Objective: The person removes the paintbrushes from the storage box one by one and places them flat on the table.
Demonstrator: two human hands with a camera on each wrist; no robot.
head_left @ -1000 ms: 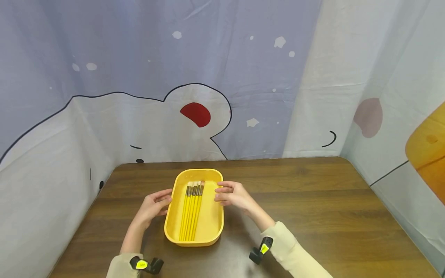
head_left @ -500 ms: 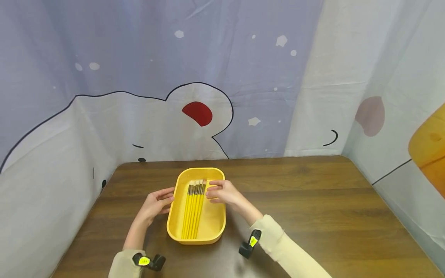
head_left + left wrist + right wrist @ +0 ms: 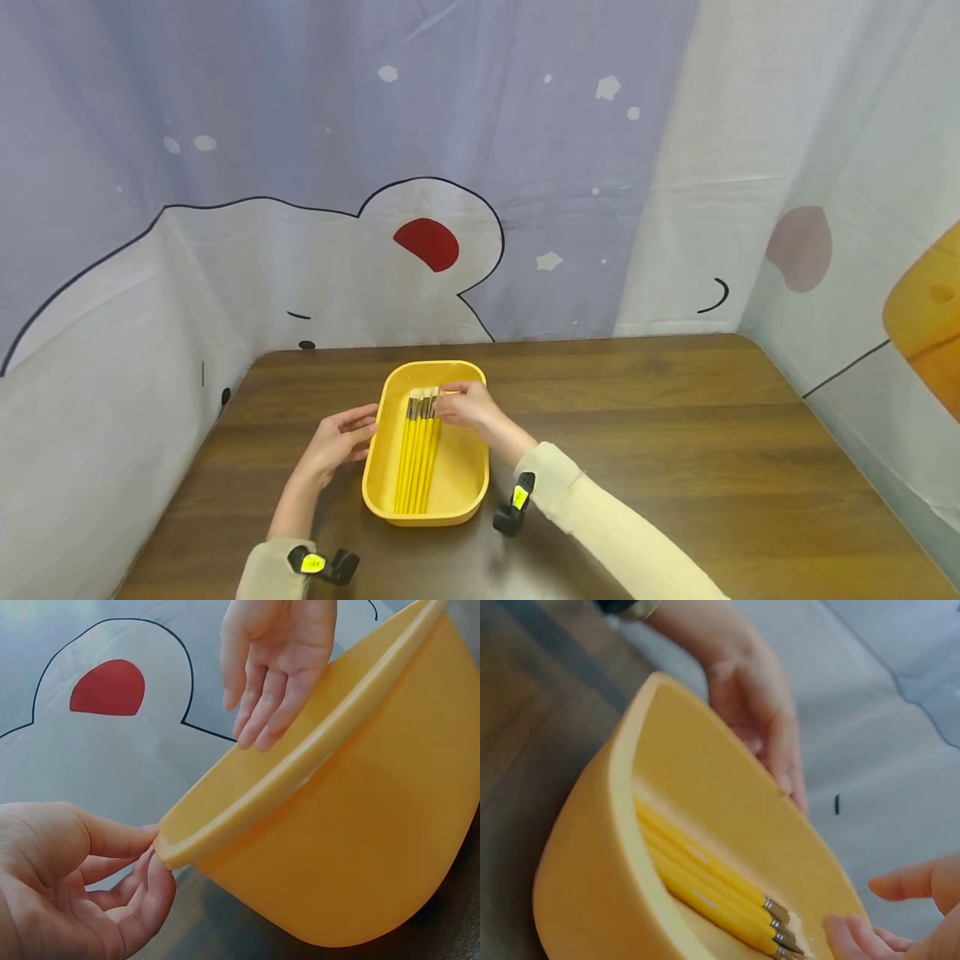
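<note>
A deep yellow tray (image 3: 459, 475) with rounded corners stands on the table. Inside it lies a row of several paintbrushes (image 3: 417, 467), yellow handles toward me and pale bristles at the far end. My left hand (image 3: 330, 446) pinches the tray's left rim between thumb and fingers, as the left wrist view shows. Reaching over the right rim, my right hand (image 3: 474, 412) has its fingers at the brushes' metal collars and overlaps the rightmost brush. The right wrist view shows its thumb and fingers (image 3: 847, 936) spread apart, with nothing between them.
The brown wooden table (image 3: 637, 450) stretches widely to the right of the tray. A printed cloth (image 3: 555, 183) hangs behind and at both sides of it. Each sleeve carries a black wrist camera, such as the left one (image 3: 324, 565).
My right hand has moved left from the tray's right rim, over the tray to the brushes' bristle ends. My left hand has stayed at the left rim.
</note>
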